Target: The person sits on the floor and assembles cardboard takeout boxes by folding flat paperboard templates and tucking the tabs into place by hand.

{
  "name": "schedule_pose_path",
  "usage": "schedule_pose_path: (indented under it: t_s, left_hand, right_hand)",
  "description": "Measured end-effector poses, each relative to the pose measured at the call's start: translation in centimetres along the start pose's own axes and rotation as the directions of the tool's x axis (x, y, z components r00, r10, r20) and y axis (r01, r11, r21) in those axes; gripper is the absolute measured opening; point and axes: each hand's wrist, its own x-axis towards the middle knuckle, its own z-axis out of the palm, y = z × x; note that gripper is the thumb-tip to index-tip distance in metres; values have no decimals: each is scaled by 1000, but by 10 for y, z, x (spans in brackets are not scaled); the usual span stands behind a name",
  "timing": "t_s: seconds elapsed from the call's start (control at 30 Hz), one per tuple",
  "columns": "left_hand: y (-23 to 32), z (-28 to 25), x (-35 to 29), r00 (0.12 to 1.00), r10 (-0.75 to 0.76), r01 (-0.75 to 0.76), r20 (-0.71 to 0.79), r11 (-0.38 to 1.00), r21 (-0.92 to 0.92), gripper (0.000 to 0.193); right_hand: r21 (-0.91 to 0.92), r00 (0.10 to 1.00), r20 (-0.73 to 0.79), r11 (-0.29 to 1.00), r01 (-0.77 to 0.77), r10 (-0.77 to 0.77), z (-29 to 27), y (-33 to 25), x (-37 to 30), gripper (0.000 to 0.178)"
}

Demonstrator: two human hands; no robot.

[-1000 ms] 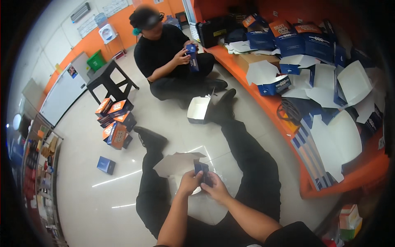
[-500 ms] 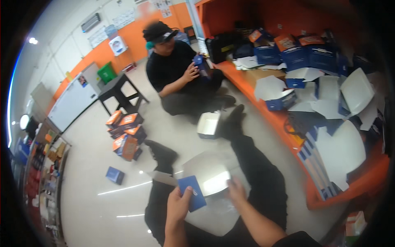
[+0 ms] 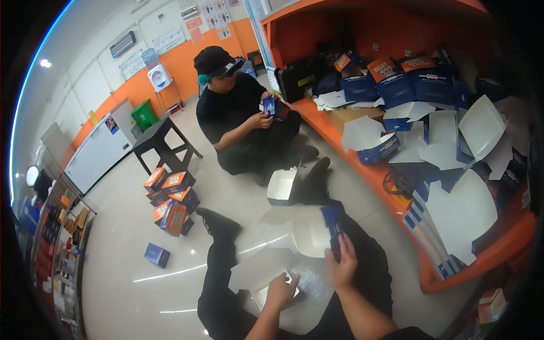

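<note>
My right hand (image 3: 341, 263) grips the blue outer side of an open paper food box (image 3: 311, 233), its white inside turned up and its flap blurred. Lower down, between my legs, my left hand (image 3: 281, 293) is closed at the edge of another white-lined paper box (image 3: 262, 296). That box's raised white flap (image 3: 247, 273) is smeared by motion. The left fingertips partly cover the box edge. Clear crinkled plastic (image 3: 311, 282) lies on the floor between my hands.
A person (image 3: 235, 113) sits opposite, holding a small blue box (image 3: 270, 106). Nearby are an open white box (image 3: 281, 186), stacked orange-and-blue boxes (image 3: 171, 198), a lone blue box (image 3: 157, 255) and a black stool (image 3: 165, 141). An orange shelf (image 3: 362, 190) at right bears many boxes.
My right hand has closed on a box's blue side, and that box now sits farther up and right. My left hand has left the blue panel and moved lower, to another box.
</note>
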Motion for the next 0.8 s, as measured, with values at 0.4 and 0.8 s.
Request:
schedule_pose_path:
  t_s: [0.4, 0.8]
  left_hand:
    - [97, -110, -100, 941, -4, -237, -337, 703, -671, 25]
    - [96, -108, -109, 977, -71, -134, -200, 529, -838, 30]
  right_hand:
    - [393, 788, 295, 821, 415, -540, -13, -90, -24, 37]
    - [357, 818, 356, 874, 329, -453, -14, -92, -19, 34]
